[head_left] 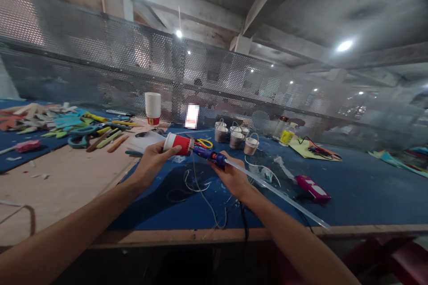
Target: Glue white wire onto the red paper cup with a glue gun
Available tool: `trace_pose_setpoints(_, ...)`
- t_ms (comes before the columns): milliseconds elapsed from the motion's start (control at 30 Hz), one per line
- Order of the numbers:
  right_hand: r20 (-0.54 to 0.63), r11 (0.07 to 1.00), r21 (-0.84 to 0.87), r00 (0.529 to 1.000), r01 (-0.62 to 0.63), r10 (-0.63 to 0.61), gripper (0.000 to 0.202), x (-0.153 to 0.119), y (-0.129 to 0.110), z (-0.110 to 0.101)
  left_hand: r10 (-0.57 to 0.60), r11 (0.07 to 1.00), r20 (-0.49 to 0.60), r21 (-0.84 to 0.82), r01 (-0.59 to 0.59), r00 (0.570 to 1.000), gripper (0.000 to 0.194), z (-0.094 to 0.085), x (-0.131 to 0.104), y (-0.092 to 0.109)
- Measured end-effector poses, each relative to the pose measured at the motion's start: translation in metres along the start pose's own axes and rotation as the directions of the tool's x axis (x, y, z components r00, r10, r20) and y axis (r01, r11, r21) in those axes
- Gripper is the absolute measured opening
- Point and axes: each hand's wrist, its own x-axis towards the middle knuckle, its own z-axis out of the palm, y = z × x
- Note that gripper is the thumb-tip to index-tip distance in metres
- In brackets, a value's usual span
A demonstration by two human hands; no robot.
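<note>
My left hand is closed round a red and white paper cup, which lies on its side in the air above the blue table. In my right hand is a blue hot glue gun, its nozzle end at the cup's base; I cannot tell whether they touch. A long clear glue stick runs out of the gun's back toward the lower right. White cord hangs from near the cup and curls on the table. Just behind the gun lie yellow-handled scissors.
Several small white buckets with handles stand behind my hands. A stack of paper cups is at the back left, near blue-grey scissors and coloured cutouts. On the right are a magenta device and a yellow-labelled bottle.
</note>
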Motion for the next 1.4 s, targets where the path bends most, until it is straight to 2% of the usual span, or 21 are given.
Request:
trace_pose_setpoints(233, -0.019, 1.000, -0.001, 1.000, 0.006, -0.006, 0.026, 0.000, 0.004, 0.003, -0.007, 0.999, 0.018, 0.039, 0.007, 1.000, 0.035, -0.001, 0.000, -0.003)
trace_pose_setpoints(633, -0.053, 0.996, -0.085, 0.999, 0.000, -0.004, 0.030, 0.001, 0.008, 0.005, 0.023, 0.997, 0.000, 0.067, -0.023, 1.000, 0.031, 0.001, -0.001, 0.002)
trace_pose_setpoints(867, -0.078, 0.993, -0.114, 0.997, -0.013, 0.004, 0.031, 0.003, 0.010, 0.006, 0.021, 0.997, -0.026, 0.073, -0.019, 0.999, 0.037, 0.003, -0.003, 0.006)
trace_pose_setpoints(1200, -0.085, 0.994, -0.104, 0.996, -0.039, 0.030, 0.033, 0.005, 0.010, 0.006, 0.072, 0.979, 0.020, 0.188, -0.075, 0.997, 0.029, 0.000, -0.003, 0.002)
trace_pose_setpoints(1400, -0.071, 0.993, -0.095, 0.996, -0.066, 0.059, 0.032, 0.006, 0.008, 0.003, 0.096, 0.972, 0.036, 0.213, -0.102, 0.995, 0.024, 0.003, -0.006, 0.009)
